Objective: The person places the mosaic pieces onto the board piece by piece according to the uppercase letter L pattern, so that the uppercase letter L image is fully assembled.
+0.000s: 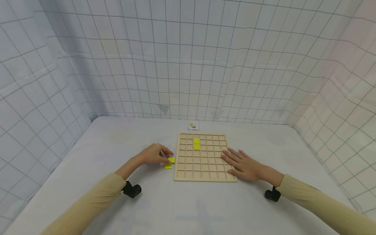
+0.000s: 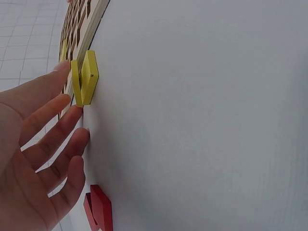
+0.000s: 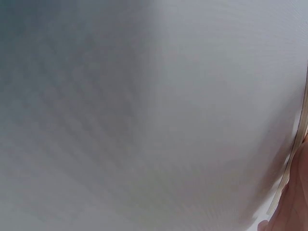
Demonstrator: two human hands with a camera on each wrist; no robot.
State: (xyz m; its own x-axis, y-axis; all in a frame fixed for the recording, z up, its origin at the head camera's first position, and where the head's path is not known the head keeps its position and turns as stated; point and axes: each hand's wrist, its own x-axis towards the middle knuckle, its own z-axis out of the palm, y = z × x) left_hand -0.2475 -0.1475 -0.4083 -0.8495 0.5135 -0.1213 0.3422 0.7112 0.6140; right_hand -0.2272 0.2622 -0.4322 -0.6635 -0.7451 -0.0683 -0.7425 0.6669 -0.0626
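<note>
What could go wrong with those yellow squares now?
The upper yellow tile is at the left hand's fingertips and tilts above the lower yellow tile, so it might slip or knock the other one.

The red tiles show near that hand's little finger in the left wrist view, so they could perhaps get bumped.

The right hand rests on the board's right edge; a push might shift the board.

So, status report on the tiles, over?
Left grip at loose yellow tiles, hold unclear. Two yellow tiles set in the board. Right grip covers part of its right side.
</note>
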